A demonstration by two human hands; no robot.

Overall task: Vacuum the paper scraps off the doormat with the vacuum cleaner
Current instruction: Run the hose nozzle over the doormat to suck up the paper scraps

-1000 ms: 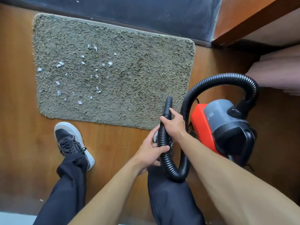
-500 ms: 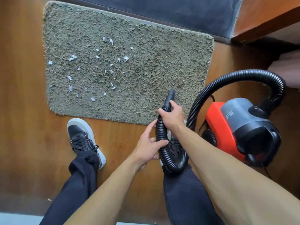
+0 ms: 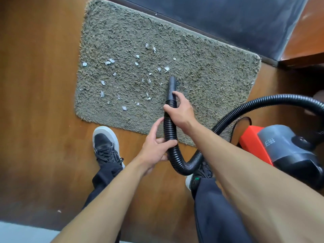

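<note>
A shaggy grey-green doormat [image 3: 210, 72] lies on the wooden floor, with several white paper scraps [image 3: 122, 81] spread over its left half. My right hand [image 3: 180, 111] grips the black ribbed vacuum hose [image 3: 171, 132] just behind its smooth nozzle [image 3: 171, 88]. The nozzle tip sits over the mat, just right of the scraps. My left hand [image 3: 156, 148] holds the hose lower down, where it bends. The hose loops right to the red and grey vacuum cleaner [image 3: 284, 146].
My left shoe [image 3: 105, 144] stands at the mat's near edge; my right shoe [image 3: 198, 174] is partly hidden under the hose. A dark door or wall [image 3: 228, 20] runs behind the mat. Wooden furniture [image 3: 305, 41] stands at the upper right.
Both hands have carried the hose forward, so the nozzle has gone from the mat's near edge to over the mat beside the scraps. The view has shifted left.
</note>
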